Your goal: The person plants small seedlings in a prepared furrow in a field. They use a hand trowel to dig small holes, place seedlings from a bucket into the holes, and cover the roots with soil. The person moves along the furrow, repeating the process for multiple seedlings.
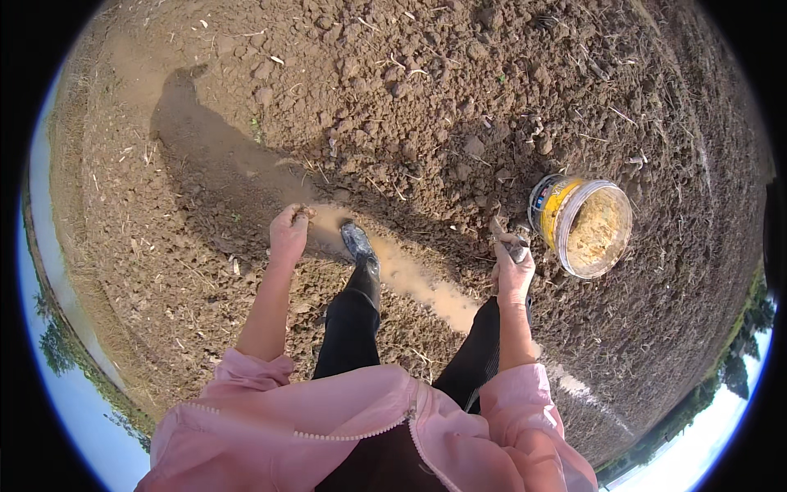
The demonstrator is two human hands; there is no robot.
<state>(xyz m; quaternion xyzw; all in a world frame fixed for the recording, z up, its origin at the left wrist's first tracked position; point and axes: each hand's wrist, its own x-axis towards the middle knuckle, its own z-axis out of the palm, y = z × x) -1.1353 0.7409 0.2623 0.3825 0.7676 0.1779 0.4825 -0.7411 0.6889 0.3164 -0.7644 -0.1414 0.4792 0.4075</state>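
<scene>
My left hand (288, 235) is held above the wet soil with its fingers curled in. Something brown and muddy shows at its fingertips, too small to tell as mud or a held lump. In my right hand (514, 274) is a small mud-coated hand tool (517, 251) with a grey end; its exact kind is unclear. Just right of that hand stands a plastic bucket (559, 206) with a yellow and dark printed label. Pale yellow, crumbly material (595, 230) lies inside it.
Cloddy tilled soil (393, 111) with bits of straw surrounds me. A shallow furrow of muddy water (424, 289) runs diagonally between my legs. My left rubber boot (358, 243) stands at this water. A larger stretch of water (58, 221) borders the field at far left.
</scene>
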